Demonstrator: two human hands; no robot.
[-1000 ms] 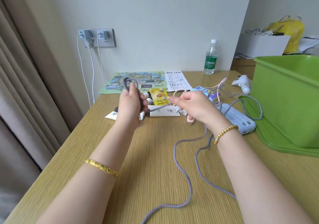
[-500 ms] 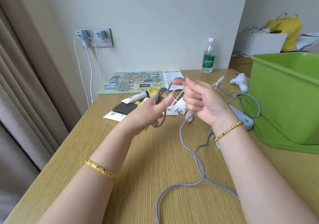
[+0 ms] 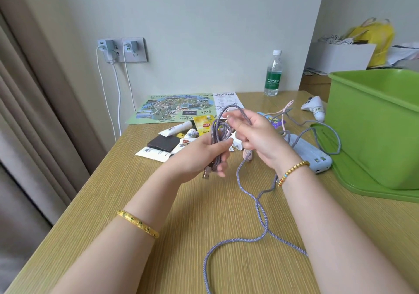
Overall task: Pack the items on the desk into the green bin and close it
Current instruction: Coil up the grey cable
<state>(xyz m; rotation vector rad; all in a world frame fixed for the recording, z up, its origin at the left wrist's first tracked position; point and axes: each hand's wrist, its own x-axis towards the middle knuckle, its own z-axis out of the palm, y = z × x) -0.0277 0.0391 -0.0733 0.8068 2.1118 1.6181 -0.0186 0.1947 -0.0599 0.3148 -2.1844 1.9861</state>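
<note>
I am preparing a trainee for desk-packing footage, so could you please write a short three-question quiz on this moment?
1. True or false: the grey braided cable already lies inside the green plastic bin.
2. Which hand grips the coiled loops of the cable? A) left hand B) right hand
3. Fill in: the clear water bottle with the green label stands against the ___.

Key: 1. False, most of it trails over the wooden desk. 2. A. 3. Wall.
</note>
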